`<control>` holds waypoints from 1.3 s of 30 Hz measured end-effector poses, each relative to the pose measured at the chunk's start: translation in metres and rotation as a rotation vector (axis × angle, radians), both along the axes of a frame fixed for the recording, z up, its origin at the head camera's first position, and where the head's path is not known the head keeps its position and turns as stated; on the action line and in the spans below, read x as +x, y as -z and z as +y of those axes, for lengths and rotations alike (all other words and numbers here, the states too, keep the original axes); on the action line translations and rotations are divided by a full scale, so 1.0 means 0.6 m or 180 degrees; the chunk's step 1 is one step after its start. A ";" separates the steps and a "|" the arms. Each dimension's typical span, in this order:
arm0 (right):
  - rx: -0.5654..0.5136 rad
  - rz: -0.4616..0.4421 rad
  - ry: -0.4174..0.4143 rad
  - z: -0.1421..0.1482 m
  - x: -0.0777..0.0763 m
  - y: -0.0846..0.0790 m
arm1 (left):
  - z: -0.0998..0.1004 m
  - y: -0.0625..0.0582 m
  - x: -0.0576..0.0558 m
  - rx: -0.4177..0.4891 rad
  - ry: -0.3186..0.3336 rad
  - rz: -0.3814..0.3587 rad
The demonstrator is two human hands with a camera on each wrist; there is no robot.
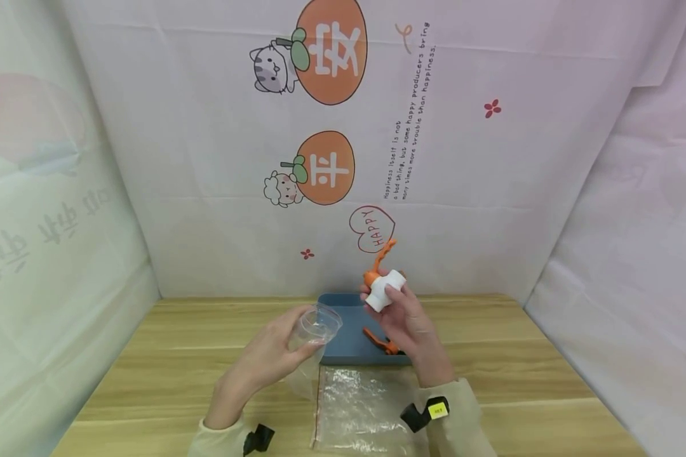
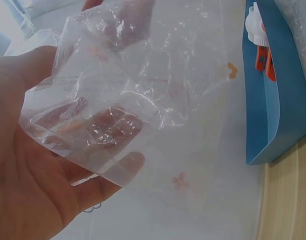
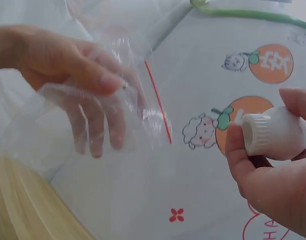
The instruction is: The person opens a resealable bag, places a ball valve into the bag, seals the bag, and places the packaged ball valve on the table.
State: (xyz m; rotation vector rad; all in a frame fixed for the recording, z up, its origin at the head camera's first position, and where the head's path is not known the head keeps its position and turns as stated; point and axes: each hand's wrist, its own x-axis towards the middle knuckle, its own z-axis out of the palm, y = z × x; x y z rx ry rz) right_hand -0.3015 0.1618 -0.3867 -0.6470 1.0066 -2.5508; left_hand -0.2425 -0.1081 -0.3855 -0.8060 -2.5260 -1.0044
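My left hand (image 1: 265, 349) grips a clear plastic zip bag (image 1: 321, 324), its mouth spread and facing up. In the left wrist view the bag (image 2: 143, 90) lies across the palm, fingers showing through the film. To the right, my right hand (image 1: 417, 327) holds a white plastic ball valve (image 1: 384, 292) with an orange lever pointing up, raised above the blue tray (image 1: 343, 320). One ribbed, hollow end of the valve (image 3: 265, 134) shows in the right wrist view. Valve and bag are apart.
An orange-handled part (image 1: 382, 343) lies in the tray, partly hidden by my right wrist. A second clear zip bag (image 1: 366, 406) lies flat on the wooden table (image 1: 251, 317) in front of the tray. Printed white cloth (image 1: 206, 158) stands behind and at both sides.
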 end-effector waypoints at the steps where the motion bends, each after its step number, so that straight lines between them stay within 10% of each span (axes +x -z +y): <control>1: 0.0014 0.0024 0.0002 -0.001 0.003 -0.004 | 0.000 0.000 0.000 0.0002 0.0003 0.0016; 17: 0.2518 0.1266 0.1350 -0.015 0.062 -0.045 | 0.000 0.002 0.000 0.0014 0.0067 -0.0057; 39: 0.2714 0.1707 0.1825 -0.040 0.090 -0.057 | 0.023 0.014 -0.006 0.0016 -0.0048 0.0268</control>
